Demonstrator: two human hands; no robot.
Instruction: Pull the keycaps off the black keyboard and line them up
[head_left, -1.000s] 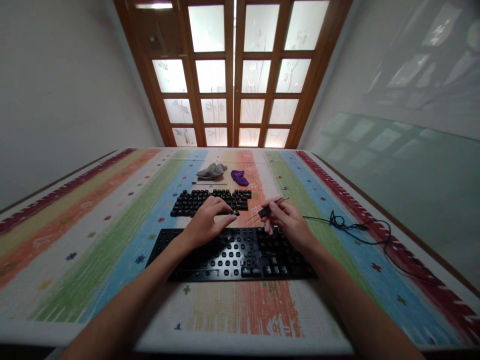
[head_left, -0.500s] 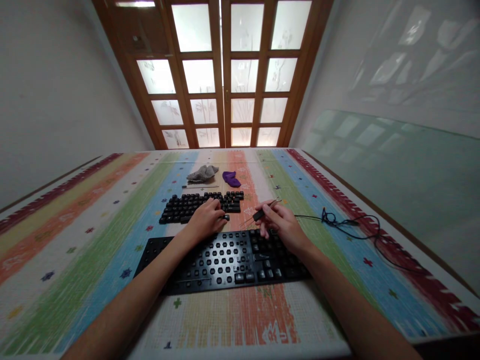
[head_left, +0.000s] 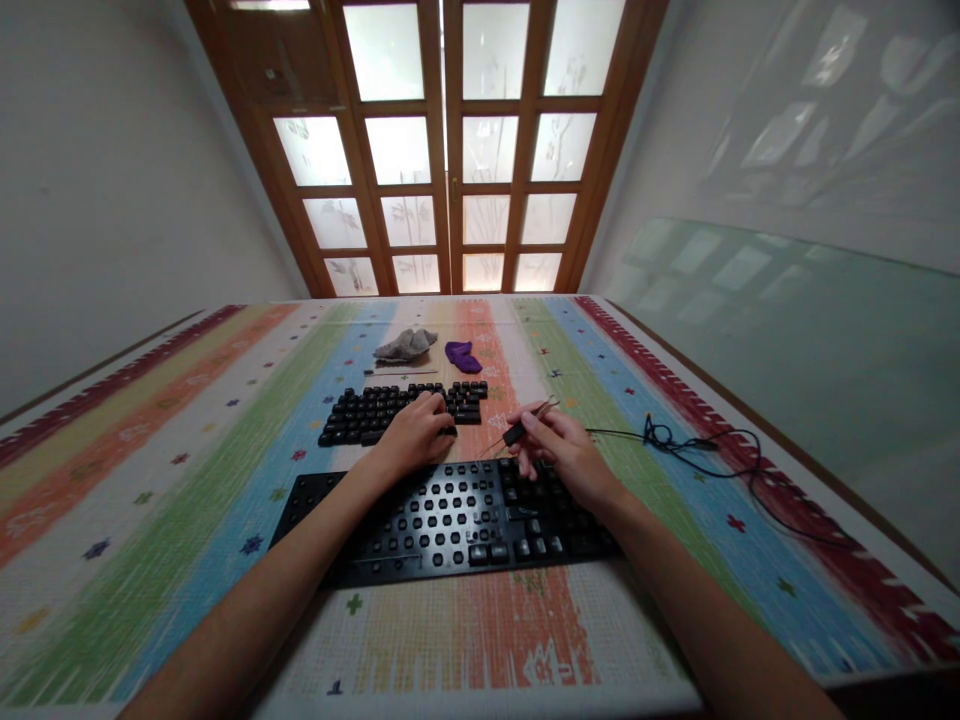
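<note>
A black keyboard [head_left: 442,535] lies before me, many of its key posts bare on the left and middle, with keycaps still seated at its right. Behind it, loose black keycaps [head_left: 375,408] stand in rows on the cloth. My left hand [head_left: 418,430] is at the right part of these rows, its fingers curled down on a black keycap [head_left: 449,431], partly hidden by them. Over the keyboard's right part, my right hand [head_left: 559,445] grips a wire keycap puller [head_left: 514,433] by its black handle, the thin wires pointing left with nothing visible in them.
A grey cloth [head_left: 406,346] and a purple cloth [head_left: 463,357] lie farther back, with a thin brush-like stick [head_left: 400,373] in front of the grey one. The keyboard's black cable [head_left: 690,443] trails tangled to the right. A striped tablecloth [head_left: 187,520] covers the table.
My left hand shifts very slightly, its fingers lower over the keycap. The right hand with the puller moves a little to the left. Everything else stays in place.
</note>
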